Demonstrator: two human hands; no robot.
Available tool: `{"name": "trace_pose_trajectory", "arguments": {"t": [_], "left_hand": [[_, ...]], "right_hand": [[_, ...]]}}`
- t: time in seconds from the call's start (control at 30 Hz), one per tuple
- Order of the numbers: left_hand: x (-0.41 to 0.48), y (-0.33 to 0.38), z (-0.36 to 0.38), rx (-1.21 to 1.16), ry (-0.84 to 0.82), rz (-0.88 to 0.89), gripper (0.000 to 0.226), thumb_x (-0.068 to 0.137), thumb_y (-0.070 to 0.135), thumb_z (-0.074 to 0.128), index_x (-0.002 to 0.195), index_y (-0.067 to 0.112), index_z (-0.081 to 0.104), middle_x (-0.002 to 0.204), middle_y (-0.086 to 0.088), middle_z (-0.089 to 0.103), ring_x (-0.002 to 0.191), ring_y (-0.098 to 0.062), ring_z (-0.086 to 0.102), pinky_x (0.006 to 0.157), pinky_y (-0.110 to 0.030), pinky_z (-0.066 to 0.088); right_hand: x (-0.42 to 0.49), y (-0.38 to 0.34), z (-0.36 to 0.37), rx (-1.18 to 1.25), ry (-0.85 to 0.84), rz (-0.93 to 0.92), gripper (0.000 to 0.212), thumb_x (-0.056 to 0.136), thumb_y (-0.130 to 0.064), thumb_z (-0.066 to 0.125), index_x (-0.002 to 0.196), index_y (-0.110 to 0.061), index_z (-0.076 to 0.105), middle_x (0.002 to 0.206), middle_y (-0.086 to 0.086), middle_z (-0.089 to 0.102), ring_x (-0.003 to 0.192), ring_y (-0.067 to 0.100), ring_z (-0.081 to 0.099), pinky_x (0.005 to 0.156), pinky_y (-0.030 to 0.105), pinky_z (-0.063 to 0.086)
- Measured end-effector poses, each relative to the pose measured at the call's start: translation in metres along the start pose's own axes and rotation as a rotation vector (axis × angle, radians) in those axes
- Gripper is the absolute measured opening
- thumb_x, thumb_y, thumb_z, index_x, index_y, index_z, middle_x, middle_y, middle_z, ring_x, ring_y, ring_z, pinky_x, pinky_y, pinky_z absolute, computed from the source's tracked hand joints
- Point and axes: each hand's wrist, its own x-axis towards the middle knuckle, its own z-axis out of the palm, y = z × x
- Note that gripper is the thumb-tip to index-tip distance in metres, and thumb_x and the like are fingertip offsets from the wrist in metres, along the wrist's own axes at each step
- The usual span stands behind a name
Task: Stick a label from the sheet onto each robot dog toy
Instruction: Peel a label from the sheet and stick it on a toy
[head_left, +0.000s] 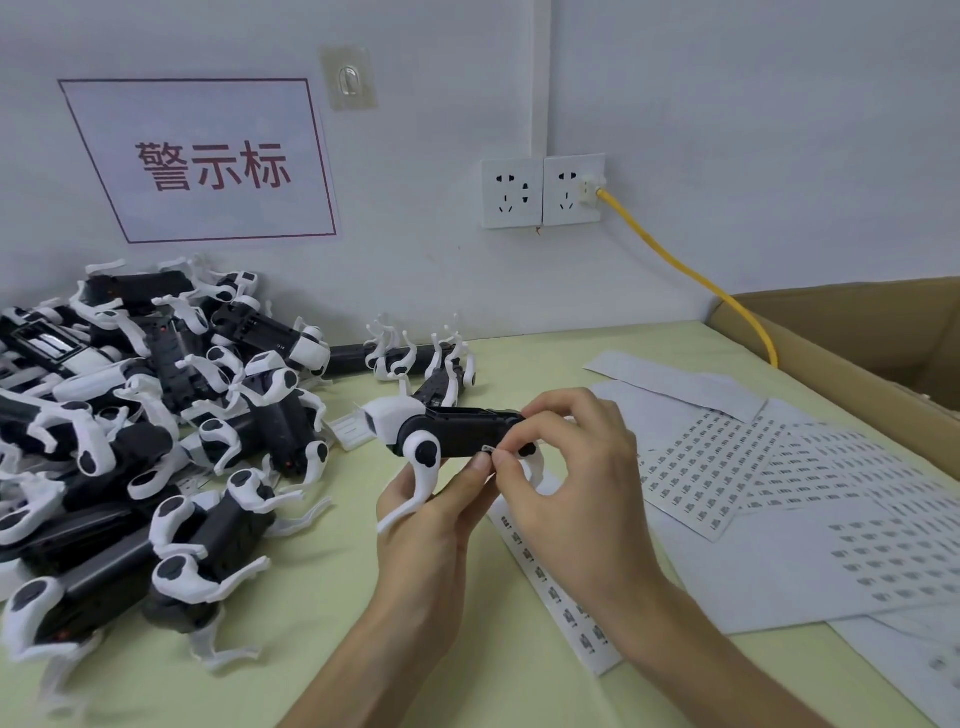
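Note:
My left hand (431, 525) grips a black-and-white robot dog toy (452, 431) from below, holding it lying sideways above the table. My right hand (566, 467) pinches a small label (488, 450) between thumb and forefinger against the lower edge of the toy's black body. Label sheets (727, 467) with rows of small printed stickers lie to the right. A narrow strip of labels (561, 587) lies under my right wrist.
A big pile of robot dog toys (140, 441) fills the left of the pale green table (363, 649). Two more toys (415, 358) lie at the back by the wall. A cardboard box (857, 353) stands at the right, with a yellow cable (691, 275) running from the wall sockets.

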Motion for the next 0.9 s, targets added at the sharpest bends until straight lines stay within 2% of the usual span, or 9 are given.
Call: {"name": "trace_pose_trajectory", "arguments": {"t": [0.23, 0.4, 0.53, 0.63, 0.73, 0.9], "left_hand": [[0.0005, -0.0016, -0.0013, 0.024, 0.009, 0.005, 0.034, 0.082, 0.004, 0.071, 0.113, -0.008, 0.069, 0.107, -0.018, 0.076, 0.103, -0.03, 0.075, 0.097, -0.038, 0.059], [0.0007, -0.001, -0.0017, 0.045, 0.032, 0.005, 0.039, 0.08, 0.009, 0.074, 0.113, -0.009, 0.068, 0.107, -0.021, 0.075, 0.102, -0.031, 0.075, 0.094, -0.036, 0.06], [0.0001, -0.0002, -0.0022, 0.101, 0.046, 0.014, 0.023, 0.079, 0.014, 0.076, 0.099, 0.003, 0.075, 0.098, -0.016, 0.075, 0.095, -0.028, 0.075, 0.084, -0.029, 0.059], [-0.001, -0.0001, -0.0011, 0.132, 0.045, 0.007, 0.023, 0.078, 0.019, 0.076, 0.099, 0.012, 0.078, 0.103, -0.014, 0.077, 0.095, -0.025, 0.076, 0.085, -0.028, 0.059], [-0.0018, 0.0008, 0.0004, 0.139, 0.057, -0.001, 0.016, 0.079, 0.02, 0.077, 0.094, 0.021, 0.081, 0.098, -0.01, 0.078, 0.091, -0.021, 0.076, 0.085, -0.028, 0.06], [-0.0004, 0.0002, -0.0001, 0.182, 0.136, -0.005, 0.014, 0.093, 0.012, 0.07, 0.089, 0.018, 0.082, 0.1, -0.011, 0.078, 0.089, -0.02, 0.076, 0.091, -0.033, 0.058]], "right_hand": [[-0.0006, 0.0011, 0.0004, -0.038, 0.025, -0.007, 0.019, 0.073, -0.01, 0.083, 0.073, -0.021, 0.068, 0.096, -0.01, 0.06, 0.093, 0.011, 0.053, 0.087, 0.032, 0.04], [-0.0002, 0.0003, 0.0007, -0.06, 0.026, -0.046, 0.017, 0.073, -0.01, 0.084, 0.074, -0.02, 0.07, 0.094, -0.008, 0.061, 0.091, 0.017, 0.057, 0.083, 0.038, 0.044], [0.0005, 0.0006, -0.0007, -0.075, 0.019, -0.078, 0.015, 0.075, -0.013, 0.083, 0.077, -0.023, 0.072, 0.095, -0.008, 0.06, 0.091, 0.017, 0.055, 0.084, 0.04, 0.046], [0.0005, 0.0011, -0.0011, -0.07, 0.017, -0.083, 0.014, 0.076, -0.013, 0.082, 0.078, -0.023, 0.072, 0.096, -0.008, 0.06, 0.092, 0.018, 0.055, 0.084, 0.043, 0.046], [-0.0003, 0.0006, -0.0007, -0.068, 0.018, -0.094, 0.008, 0.079, -0.017, 0.078, 0.08, -0.023, 0.074, 0.098, -0.007, 0.06, 0.093, 0.018, 0.055, 0.084, 0.041, 0.046], [-0.0017, 0.0008, 0.0017, -0.073, 0.031, -0.119, 0.01, 0.081, -0.016, 0.075, 0.085, -0.024, 0.078, 0.099, -0.005, 0.061, 0.093, 0.018, 0.054, 0.084, 0.036, 0.046]]}}
